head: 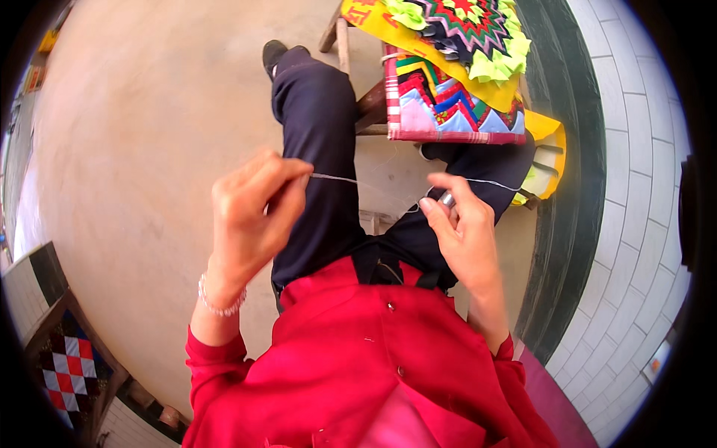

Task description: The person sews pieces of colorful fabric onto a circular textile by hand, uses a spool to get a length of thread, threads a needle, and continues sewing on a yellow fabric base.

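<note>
My left hand (257, 207) pinches one end of a white thread (334, 177) between thumb and forefinger, above my left thigh. From there the thread runs right and becomes faint in front of my right hand (462, 229). That hand has curled fingers, a metal thimble or ring (447, 199) on one finger, and thread at the thumb tip. Another stretch of thread (493, 182) leads from behind its fingers over my right knee. Whether a needle is there cannot be made out. Beyond the hands lies a folded patchwork textile (456, 120) with zigzag pieces and a red plaid border.
A yellow cloth with writing (493, 92) and a ruffled round patchwork piece (470, 28) lie over the textile, on a wooden stool (339, 42). More yellow fabric (552, 151) hangs beside my right knee. A tiled wall (616, 185) rises at right. A checked patchwork (70, 367) is at lower left.
</note>
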A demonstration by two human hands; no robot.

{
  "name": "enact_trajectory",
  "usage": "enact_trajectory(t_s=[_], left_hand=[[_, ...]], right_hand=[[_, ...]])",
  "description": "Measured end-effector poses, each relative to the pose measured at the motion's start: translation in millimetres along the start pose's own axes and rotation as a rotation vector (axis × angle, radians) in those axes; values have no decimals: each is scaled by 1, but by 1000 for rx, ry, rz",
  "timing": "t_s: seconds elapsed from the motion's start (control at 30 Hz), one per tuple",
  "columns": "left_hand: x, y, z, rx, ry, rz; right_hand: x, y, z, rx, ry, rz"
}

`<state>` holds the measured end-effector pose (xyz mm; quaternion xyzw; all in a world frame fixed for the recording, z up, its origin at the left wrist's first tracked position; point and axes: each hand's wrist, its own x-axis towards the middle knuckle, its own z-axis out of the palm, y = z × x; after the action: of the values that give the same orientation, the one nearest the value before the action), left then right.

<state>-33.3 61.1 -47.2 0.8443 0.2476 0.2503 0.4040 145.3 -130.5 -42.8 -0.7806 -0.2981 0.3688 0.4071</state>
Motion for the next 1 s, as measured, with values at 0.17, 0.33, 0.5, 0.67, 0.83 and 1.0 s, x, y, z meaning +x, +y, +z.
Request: enact_trajectory(t_s=[0.17,0.33,0.5,0.67,0.83,1.0], left_hand=[[-15,21,23,50,-81,192],[-24,34,34,53,-95,246],[-29,31,49,-79,-97,171],[-20,27,57,-117,-43,34],[-6,29,62,-75,-70,113],[7,38,65,36,-160,264]], right_hand=[[-5,-27,9,537,-303,86],[-3,-13,22,859,-510,282],[-12,2,21,648,-280,79],[-11,11,6,576,-166,32],[-3,-11,-10,124,-37,-34],[6,-13,-21,519,-305,103]])
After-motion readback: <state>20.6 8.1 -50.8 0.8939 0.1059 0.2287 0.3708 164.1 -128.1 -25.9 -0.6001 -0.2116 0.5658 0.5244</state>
